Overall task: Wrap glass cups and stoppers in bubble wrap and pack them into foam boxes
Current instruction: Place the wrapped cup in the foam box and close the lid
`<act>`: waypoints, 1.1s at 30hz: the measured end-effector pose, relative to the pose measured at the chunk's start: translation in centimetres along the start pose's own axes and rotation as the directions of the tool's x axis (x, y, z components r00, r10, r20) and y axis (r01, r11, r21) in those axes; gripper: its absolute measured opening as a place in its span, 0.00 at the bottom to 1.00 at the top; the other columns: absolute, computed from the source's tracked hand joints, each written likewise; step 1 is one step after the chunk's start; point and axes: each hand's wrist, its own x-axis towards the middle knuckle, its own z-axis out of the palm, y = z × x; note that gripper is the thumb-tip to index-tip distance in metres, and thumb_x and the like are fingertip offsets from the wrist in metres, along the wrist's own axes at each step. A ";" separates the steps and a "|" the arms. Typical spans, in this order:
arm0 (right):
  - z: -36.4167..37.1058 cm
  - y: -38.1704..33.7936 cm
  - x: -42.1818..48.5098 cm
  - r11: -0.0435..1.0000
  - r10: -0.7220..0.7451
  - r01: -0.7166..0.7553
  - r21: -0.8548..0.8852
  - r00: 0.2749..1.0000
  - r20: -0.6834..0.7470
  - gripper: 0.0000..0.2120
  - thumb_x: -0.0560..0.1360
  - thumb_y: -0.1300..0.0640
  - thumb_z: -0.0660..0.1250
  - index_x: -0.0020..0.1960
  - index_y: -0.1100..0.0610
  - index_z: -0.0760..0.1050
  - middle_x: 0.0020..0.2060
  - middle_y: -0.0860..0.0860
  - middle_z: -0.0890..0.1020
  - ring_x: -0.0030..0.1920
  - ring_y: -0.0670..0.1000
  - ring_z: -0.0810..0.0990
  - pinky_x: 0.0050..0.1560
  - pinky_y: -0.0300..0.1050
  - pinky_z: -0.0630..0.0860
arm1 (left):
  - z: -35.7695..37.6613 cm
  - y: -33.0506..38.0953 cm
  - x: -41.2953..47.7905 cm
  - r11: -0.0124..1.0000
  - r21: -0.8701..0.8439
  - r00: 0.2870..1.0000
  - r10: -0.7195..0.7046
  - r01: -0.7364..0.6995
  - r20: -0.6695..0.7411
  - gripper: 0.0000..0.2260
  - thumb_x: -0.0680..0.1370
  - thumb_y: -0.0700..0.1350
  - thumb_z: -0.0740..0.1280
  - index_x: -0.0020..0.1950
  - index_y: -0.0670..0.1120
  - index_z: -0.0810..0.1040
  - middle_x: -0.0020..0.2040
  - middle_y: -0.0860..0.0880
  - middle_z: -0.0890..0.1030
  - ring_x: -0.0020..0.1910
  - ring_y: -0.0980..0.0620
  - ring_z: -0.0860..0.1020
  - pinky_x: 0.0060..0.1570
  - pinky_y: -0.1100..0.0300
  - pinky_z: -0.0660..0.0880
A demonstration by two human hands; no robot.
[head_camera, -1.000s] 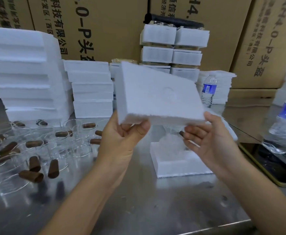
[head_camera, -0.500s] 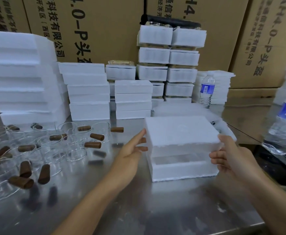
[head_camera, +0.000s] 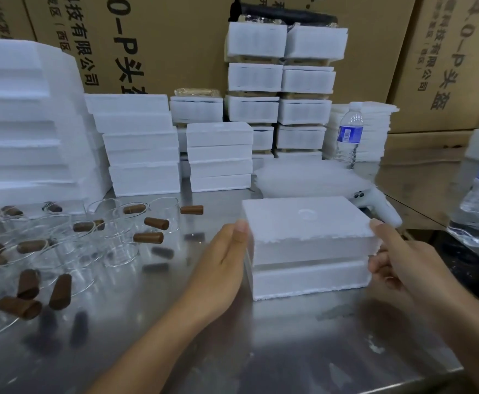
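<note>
Left hand flat against lid, right hand half-curled opposite, grip unclear; press evenly to seat flush on box

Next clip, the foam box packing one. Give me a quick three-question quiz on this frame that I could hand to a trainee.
1. True or false: the foam lid lies on top of the foam box.
2. The loose brown stoppers lie: A) on the table left of the foam box; B) on the table right of it; C) on top of the foam lid.
3. Fill in: the left hand lays straight fingers against the foam box's ___ side.
Key: 1 true; 2 A; 3 left.
</note>
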 end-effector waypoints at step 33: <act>2.7 1.6 1.8 0.961 -0.252 0.239 0.137 0.963 0.094 0.12 0.77 0.52 0.62 0.58 0.40 0.78 0.54 0.38 0.81 0.58 0.41 0.77 0.63 0.48 0.71 | 2.4 -0.7 3.9 0.783 -0.485 0.904 -0.425 0.390 0.040 0.12 0.80 0.49 0.59 0.61 0.50 0.74 0.56 0.49 0.81 0.57 0.49 0.78 0.66 0.50 0.69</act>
